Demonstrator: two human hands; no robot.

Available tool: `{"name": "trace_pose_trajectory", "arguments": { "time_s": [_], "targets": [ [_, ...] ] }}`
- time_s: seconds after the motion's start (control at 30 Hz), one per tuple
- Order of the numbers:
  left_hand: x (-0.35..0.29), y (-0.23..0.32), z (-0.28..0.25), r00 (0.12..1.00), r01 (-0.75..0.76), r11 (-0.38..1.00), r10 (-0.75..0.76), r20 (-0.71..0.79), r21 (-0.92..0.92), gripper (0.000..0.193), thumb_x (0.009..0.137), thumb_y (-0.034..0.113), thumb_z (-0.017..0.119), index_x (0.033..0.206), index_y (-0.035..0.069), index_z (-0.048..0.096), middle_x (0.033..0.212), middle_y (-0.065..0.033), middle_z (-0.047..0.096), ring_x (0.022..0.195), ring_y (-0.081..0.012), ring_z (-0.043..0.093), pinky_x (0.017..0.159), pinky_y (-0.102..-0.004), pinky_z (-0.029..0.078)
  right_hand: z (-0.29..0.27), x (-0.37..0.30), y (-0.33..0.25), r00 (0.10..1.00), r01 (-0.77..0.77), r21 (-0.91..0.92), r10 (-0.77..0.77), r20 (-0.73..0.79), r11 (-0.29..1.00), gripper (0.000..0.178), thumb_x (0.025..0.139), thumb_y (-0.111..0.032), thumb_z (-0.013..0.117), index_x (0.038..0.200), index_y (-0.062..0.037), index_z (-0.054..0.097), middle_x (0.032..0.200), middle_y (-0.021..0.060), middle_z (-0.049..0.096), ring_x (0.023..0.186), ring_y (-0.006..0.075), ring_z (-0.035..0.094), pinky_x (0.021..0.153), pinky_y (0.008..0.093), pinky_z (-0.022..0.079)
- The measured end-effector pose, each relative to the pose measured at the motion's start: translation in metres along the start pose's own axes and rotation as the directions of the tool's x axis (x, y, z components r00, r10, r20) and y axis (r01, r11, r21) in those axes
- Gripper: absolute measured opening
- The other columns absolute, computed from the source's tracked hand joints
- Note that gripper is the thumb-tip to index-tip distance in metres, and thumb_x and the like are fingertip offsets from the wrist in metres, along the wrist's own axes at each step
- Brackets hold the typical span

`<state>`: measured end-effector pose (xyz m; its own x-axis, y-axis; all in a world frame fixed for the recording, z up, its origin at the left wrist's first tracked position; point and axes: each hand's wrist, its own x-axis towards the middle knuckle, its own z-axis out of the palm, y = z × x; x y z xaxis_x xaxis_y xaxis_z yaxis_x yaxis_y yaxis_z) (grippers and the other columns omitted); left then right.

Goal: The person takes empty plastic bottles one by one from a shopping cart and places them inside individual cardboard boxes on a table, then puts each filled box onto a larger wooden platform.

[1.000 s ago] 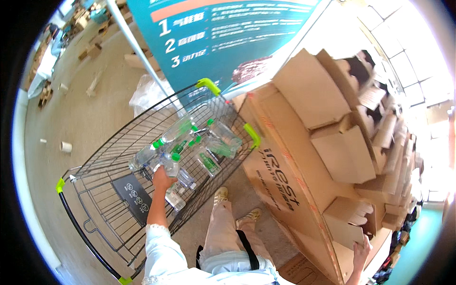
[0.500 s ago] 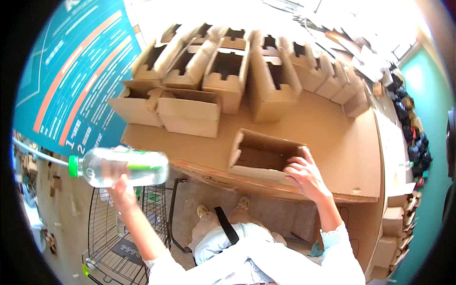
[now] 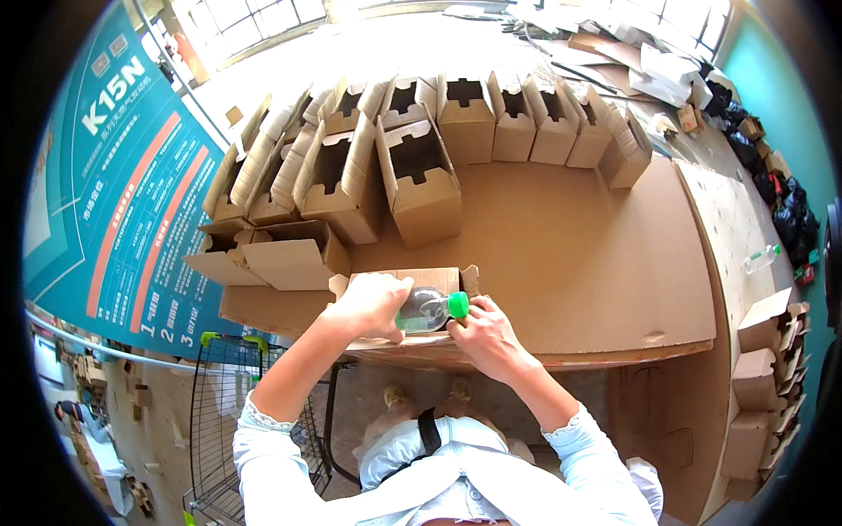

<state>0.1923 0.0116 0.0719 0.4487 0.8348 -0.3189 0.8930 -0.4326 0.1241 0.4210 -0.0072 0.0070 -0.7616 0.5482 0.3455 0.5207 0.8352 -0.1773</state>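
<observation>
Gripping the bottle point(image 3: 425, 309) by its base end in the left hand point(image 3: 373, 302), sideways at the mouth of the open box point(image 3: 438, 280), centre of the frame, with the right hand point(image 3: 485, 335) bent in by the green cap point(image 3: 458, 304), hard to tell whether pinching cap or cardboard! Best to keep parallel to the long walls, with fingers clear of the end flap. Mind the near edge of the desk point(image 3: 588, 263) just below and the standing boxes point(image 3: 431, 210) above; find more room right of centre.

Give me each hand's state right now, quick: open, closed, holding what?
Left hand: closed on the clear bottle.
Right hand: fingers curled beside the green cap; whether it grips the bottle or the cardboard box cannot be told.
</observation>
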Motion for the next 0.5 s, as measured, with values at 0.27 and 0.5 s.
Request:
{"name": "trace_pose_trajectory", "arguments": {
  "time_s": [0.27,0.5],
  "targets": [
    [0.008,0.003,0.003,0.993,0.064,0.998,-0.064,0.096,-0.001,0.048,0.071,0.027,0.082,0.104,0.0,0.059,0.095,-0.0194,0.067,0.095,-0.0349,0.065,0.084,-0.0436,0.052,0.008,-0.002,0.004,0.997,-0.07,0.045,0.071,-0.027,0.997,0.003,0.077,-0.007,0.061,0.081,-0.0074,0.062,0.076,0.0084,0.065,0.085,0.024,0.065,0.095,0.0392,0.047],
    [-0.027,-0.028,0.01,0.99,-0.063,0.936,0.015,-0.139,-0.345,0.039,0.089,0.026,0.067,0.117,0.0,0.062,0.12,-0.0164,0.064,0.112,-0.0332,0.06,0.098,-0.0407,0.047,0.009,-0.003,0.004,0.987,-0.138,0.07,0.143,-0.076,0.988,0.013,0.077,-0.012,0.068,0.087,-0.006,0.062,0.093,0.0094,0.065,0.102,0.0268,0.062,0.101,0.0425,0.044]
  ]
}}
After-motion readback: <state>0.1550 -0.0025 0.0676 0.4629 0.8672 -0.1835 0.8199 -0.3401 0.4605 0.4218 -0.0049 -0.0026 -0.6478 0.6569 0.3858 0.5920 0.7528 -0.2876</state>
